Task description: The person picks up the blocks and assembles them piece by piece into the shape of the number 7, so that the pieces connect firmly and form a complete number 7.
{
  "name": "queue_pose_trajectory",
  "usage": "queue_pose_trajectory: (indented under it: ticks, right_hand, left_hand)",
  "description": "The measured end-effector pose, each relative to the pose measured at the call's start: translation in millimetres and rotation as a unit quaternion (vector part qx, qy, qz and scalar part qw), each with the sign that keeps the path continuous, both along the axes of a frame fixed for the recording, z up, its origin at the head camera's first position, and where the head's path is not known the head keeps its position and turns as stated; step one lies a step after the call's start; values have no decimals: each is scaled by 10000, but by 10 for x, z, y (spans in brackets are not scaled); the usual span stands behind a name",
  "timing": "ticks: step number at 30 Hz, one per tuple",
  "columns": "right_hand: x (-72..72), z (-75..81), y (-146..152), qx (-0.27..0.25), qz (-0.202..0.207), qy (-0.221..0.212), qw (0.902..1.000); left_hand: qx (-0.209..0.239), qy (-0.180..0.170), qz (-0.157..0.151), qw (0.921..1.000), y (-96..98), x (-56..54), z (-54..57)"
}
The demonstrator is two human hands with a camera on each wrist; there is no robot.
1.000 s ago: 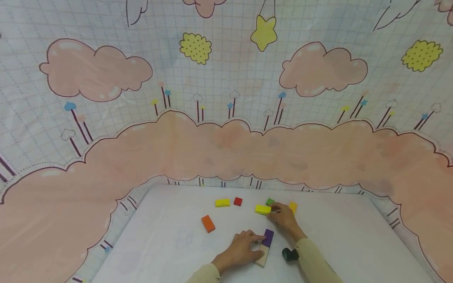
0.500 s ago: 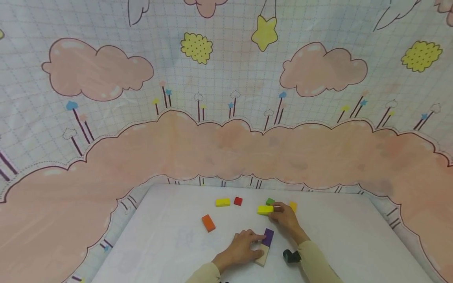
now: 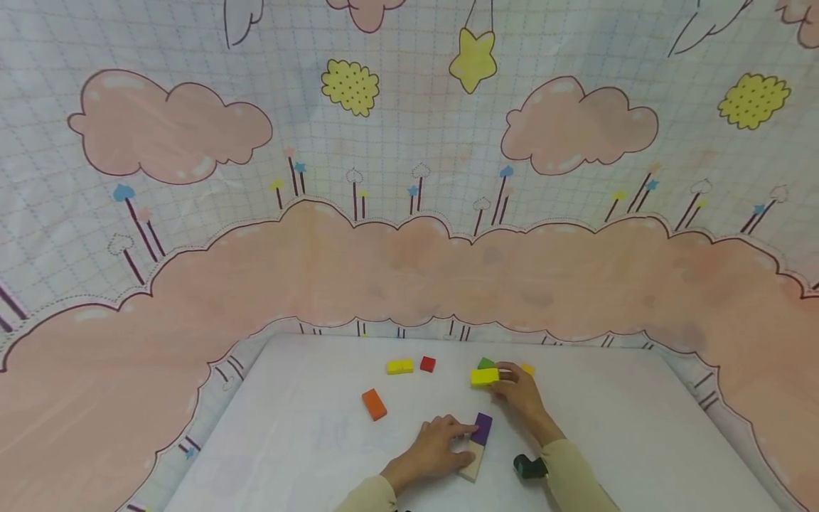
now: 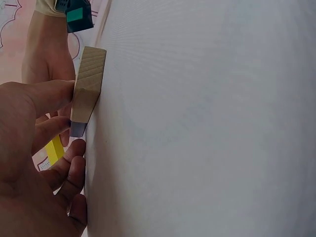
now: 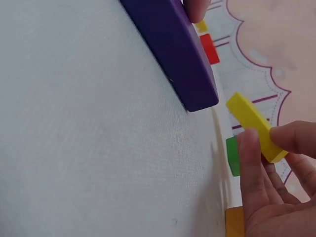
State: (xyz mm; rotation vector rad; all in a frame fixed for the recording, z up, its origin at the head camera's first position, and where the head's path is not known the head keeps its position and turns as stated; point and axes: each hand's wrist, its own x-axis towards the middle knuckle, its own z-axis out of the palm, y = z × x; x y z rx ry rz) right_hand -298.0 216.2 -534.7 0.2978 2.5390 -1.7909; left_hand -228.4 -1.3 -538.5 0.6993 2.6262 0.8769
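Note:
A purple block [image 3: 483, 429] and a plain wooden block [image 3: 472, 464] lie end to end on the white table. My left hand [image 3: 435, 448] rests beside them, its straight index finger touching the purple block and its thumb on the wooden one; the left wrist view shows both contacts. My right hand [image 3: 521, 395] pinches a yellow block [image 3: 483, 377] between thumb and fingers. In the right wrist view that yellow block [image 5: 254, 126] is tilted and held above the table, close to a green block [image 5: 233, 156].
Behind the right hand, an orange-yellow block [image 3: 527, 369] is partly hidden. Farther left lie a red block [image 3: 427, 364], another yellow block [image 3: 399, 366] and an orange block [image 3: 374, 404]. A dark green object [image 3: 529, 467] sits at the right wrist. A patterned cloth [image 3: 409, 270] hangs behind the table.
My right hand has shifted a little to the right with the yellow block. The left hand stays at the purple and wooden blocks.

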Motion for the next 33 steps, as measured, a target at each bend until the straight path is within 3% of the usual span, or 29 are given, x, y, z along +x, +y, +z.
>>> queue_pose_trajectory:
  ticks: [11,33]
  right_hand:
    - [70,33,23,-217,9,183,9996]
    - [164,39,127,61,-49,271,9996]
  left_hand:
    - [36,-30,5,10000,-1,7,-9]
    - [36,121,-58,9999,-12,-25,-43]
